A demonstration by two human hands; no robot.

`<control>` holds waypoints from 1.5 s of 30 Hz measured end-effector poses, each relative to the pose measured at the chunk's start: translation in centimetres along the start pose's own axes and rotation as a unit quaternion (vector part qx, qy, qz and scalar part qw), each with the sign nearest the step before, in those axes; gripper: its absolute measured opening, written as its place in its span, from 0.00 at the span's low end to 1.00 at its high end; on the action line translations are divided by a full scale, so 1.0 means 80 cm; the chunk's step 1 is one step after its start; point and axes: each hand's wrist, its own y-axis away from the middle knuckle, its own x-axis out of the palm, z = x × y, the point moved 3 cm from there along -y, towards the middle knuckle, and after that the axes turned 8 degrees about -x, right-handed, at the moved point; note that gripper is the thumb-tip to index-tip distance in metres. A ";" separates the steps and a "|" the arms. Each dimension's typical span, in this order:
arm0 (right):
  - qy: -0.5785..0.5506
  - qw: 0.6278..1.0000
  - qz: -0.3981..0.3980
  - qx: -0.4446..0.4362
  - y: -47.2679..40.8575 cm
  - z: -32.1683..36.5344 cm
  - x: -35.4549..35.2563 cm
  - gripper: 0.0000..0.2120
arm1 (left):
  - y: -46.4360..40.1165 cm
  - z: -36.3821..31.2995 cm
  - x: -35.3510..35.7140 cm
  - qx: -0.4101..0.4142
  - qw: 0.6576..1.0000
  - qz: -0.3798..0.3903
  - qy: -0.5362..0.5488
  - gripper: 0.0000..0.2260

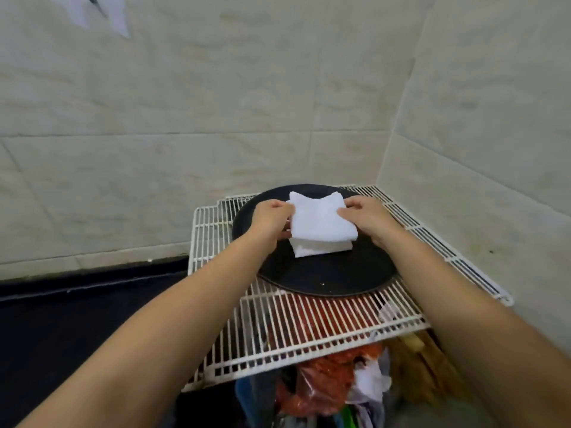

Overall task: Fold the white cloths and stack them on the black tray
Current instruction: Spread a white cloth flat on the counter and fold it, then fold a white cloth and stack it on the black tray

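A round black tray (pixel 327 276) lies on a white wire rack. On it sits a small stack of folded white cloths (pixel 321 247). A folded white cloth (pixel 321 219) lies on top of the stack, its far edge raised. My left hand (pixel 272 220) pinches its left edge. My right hand (pixel 367 217) pinches its right edge, thumb on top.
The white wire rack (pixel 216 304) stands in a corner of tiled walls (pixel 185 118). Under it are red plastic bags (pixel 324 375) and other clutter. A dark counter (pixel 77 319) lies to the left.
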 end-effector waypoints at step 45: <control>0.223 0.680 0.424 -0.554 0.648 0.286 0.771 0.18 | 0.645 0.376 -0.776 -0.174 0.764 -0.529 -0.326 0.11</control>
